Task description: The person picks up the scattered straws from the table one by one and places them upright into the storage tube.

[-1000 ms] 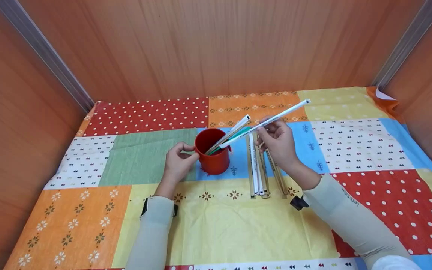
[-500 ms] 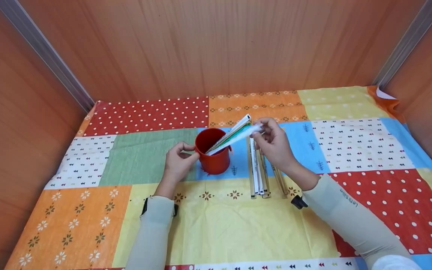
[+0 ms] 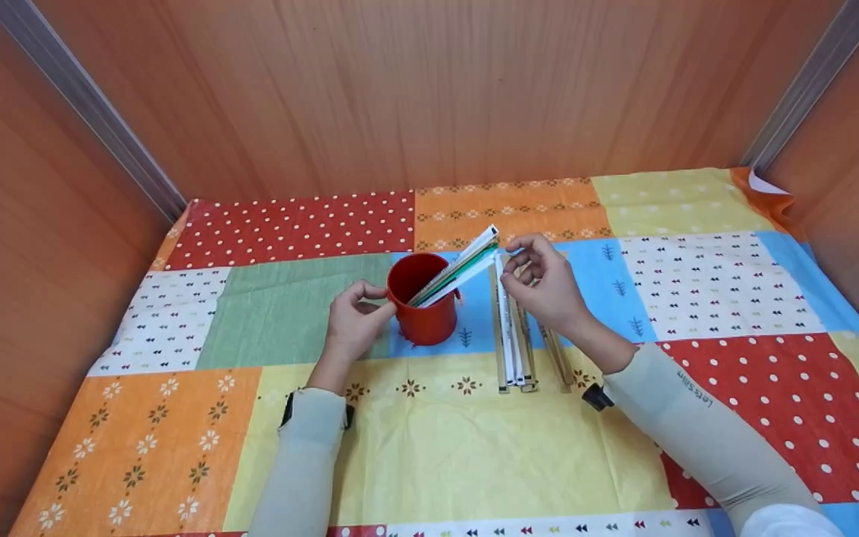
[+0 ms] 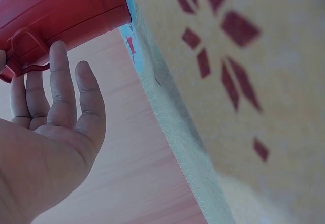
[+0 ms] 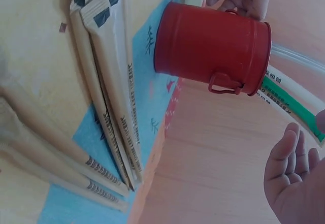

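A red metal cup [image 3: 426, 322] with small side handles stands on the patterned cloth. My left hand [image 3: 356, 317] pinches its rim at the left handle [image 4: 30, 46], thumb on the near side. Several paper-wrapped drinking straws, white and brown, and a green one [image 5: 289, 101] lean out of the cup toward the upper right. Just off their upper ends is my right hand [image 3: 545, 282], fingers loosely bent, holding nothing. Beneath and beside it more wrapped straws [image 3: 510, 350] lie on the cloth in a bundle.
A few brown-wrapped straws [image 3: 558, 358] lie slightly apart, right of the bundle. The patchwork tablecloth [image 3: 444, 447] covers the table. Wood-grain panels [image 3: 429, 89] rise at the back and both sides, and the cloth's far right corner [image 3: 765, 190] is folded up.
My right hand lowered a white-wrapped straw into the cup and let it go; the straw now leans with the others. My left hand has stayed on the cup.
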Available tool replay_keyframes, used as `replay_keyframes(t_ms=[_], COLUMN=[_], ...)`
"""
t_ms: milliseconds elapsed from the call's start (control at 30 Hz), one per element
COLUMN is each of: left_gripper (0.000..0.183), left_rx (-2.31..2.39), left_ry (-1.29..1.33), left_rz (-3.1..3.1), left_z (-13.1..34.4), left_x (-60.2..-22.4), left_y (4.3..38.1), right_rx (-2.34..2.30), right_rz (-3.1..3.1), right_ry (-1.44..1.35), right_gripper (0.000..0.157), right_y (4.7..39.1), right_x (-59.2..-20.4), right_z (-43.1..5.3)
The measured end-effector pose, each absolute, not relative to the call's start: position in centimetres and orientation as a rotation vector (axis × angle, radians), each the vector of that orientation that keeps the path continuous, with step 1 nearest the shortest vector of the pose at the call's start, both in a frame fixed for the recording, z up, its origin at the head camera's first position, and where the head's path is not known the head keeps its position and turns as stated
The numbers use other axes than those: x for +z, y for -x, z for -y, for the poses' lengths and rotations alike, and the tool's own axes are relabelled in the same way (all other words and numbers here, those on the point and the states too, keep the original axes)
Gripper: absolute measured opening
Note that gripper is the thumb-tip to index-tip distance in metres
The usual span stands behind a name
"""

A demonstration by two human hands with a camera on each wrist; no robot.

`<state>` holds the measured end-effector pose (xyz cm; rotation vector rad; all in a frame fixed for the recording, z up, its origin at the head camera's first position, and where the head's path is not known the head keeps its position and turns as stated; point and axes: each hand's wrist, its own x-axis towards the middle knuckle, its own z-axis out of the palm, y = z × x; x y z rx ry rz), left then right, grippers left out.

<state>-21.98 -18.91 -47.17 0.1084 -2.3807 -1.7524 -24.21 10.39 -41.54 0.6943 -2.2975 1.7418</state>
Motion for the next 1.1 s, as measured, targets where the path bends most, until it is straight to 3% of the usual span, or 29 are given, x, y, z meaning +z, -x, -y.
replay_keyframes(t_ms=[233,1100], left_gripper=[0.015,0.015], left_rx=[-1.764,-1.758], left_ry=[-0.126,-0.133], left_rz=[2.385,2.382], left_z=[18.9,18.9], left_x=[-47.2,-47.0], left_y=[22.0,21.9], right_rx=[1.585,1.079], right_rz=[2.466,3.038], right_ry=[-0.643,-0.421], right_gripper=[0.016,0.034], right_y=[25.1,26.1], right_x=[-42.3,-44.4], right_z=[-11.3,-11.5])
